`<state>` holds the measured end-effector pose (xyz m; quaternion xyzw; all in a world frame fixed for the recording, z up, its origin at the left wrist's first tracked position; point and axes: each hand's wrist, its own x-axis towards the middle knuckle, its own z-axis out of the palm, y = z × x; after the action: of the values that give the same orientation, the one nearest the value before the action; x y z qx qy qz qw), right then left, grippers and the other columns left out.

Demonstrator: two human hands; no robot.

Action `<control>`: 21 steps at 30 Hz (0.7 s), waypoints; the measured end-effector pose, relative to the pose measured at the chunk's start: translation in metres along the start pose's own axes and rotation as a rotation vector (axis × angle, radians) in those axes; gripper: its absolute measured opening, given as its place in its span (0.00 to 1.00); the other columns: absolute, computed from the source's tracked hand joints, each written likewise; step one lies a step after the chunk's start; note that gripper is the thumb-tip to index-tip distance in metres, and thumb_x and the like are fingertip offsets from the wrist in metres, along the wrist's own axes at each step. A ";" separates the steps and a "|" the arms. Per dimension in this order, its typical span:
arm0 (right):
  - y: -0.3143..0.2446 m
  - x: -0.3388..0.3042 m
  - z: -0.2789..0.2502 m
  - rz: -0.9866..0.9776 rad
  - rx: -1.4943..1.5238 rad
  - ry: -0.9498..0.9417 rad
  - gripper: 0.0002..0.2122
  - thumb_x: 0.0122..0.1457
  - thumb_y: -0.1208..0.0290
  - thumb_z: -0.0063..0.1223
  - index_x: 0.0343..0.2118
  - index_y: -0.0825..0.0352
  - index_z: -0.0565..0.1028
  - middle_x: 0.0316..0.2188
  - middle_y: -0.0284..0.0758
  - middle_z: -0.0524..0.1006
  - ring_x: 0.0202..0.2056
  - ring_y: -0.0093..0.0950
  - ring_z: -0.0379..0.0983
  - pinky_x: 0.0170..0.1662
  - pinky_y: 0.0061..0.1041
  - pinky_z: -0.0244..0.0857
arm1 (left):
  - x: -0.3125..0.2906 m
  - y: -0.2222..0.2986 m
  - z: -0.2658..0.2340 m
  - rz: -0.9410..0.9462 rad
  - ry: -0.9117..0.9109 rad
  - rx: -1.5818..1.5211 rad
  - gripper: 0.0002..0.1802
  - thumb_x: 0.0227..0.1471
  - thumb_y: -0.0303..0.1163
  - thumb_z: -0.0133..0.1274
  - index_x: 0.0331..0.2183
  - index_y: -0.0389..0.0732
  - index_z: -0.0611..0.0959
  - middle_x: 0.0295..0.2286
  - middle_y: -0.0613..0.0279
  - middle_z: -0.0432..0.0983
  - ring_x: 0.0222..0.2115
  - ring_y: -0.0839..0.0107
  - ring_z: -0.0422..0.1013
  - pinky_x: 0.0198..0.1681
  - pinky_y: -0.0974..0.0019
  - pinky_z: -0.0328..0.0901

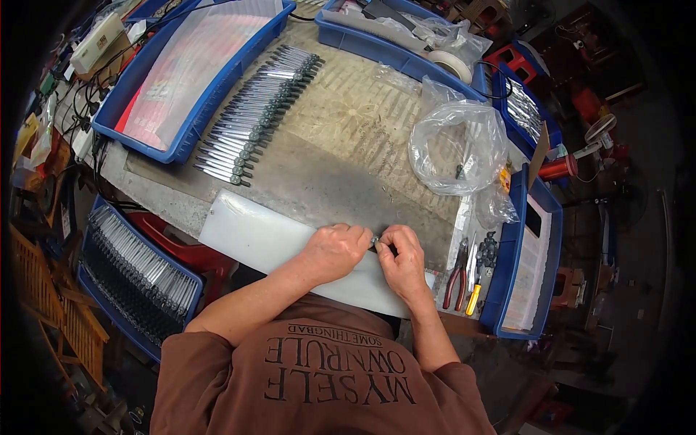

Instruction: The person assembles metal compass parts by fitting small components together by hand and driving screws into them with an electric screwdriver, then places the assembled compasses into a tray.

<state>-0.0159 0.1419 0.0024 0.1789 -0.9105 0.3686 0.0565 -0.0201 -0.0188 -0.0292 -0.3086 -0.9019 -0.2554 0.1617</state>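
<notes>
My left hand (335, 251) and my right hand (401, 262) meet over the near edge of the table, fingers bent and pinching. Between their fingertips shows a small dark grey-green part (375, 241), mostly covered by the fingers, so its kind is hard to make out. Beneath the hands lies a long white board (250, 230) along the near edge. Farther left, a slanting row of thin silvery metal rods (254, 119) with dark grey-green ends lies side by side on the tabletop.
Right of my hands lie red-handled pliers (456, 279), a yellow-handled screwdriver (473, 299) and dark small parts (489, 250). A clear plastic bag (464, 145) sits beyond them. Blue trays (174, 154) edge the table; a blue bin (190, 279) of rods stands lower left.
</notes>
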 end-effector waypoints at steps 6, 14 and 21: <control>-0.003 0.004 -0.008 0.221 0.138 -0.073 0.07 0.43 0.79 0.53 0.25 0.70 0.67 0.24 0.38 0.69 0.26 0.32 0.66 0.30 0.27 0.61 | 0.000 -0.002 0.000 -0.024 0.014 -0.041 0.07 0.38 0.30 0.50 0.24 0.39 0.72 0.17 0.63 0.67 0.18 0.67 0.69 0.19 0.66 0.64; 0.001 0.005 -0.004 0.143 0.178 -0.102 0.08 0.52 0.73 0.48 0.33 0.71 0.72 0.23 0.40 0.72 0.24 0.34 0.69 0.28 0.26 0.62 | 0.002 -0.001 -0.002 -0.025 0.052 -0.076 0.07 0.39 0.30 0.51 0.25 0.39 0.73 0.17 0.63 0.67 0.18 0.67 0.69 0.18 0.66 0.64; 0.001 0.003 0.003 0.164 0.182 -0.067 0.07 0.53 0.72 0.48 0.28 0.71 0.72 0.20 0.37 0.70 0.22 0.27 0.66 0.27 0.22 0.60 | 0.002 0.001 -0.008 -0.032 0.023 -0.108 0.04 0.38 0.27 0.48 0.22 0.39 0.71 0.17 0.61 0.68 0.18 0.65 0.69 0.21 0.65 0.65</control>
<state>-0.0185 0.1395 0.0004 0.1205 -0.8862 0.4468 -0.0208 -0.0201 -0.0215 -0.0217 -0.2996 -0.8897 -0.3098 0.1510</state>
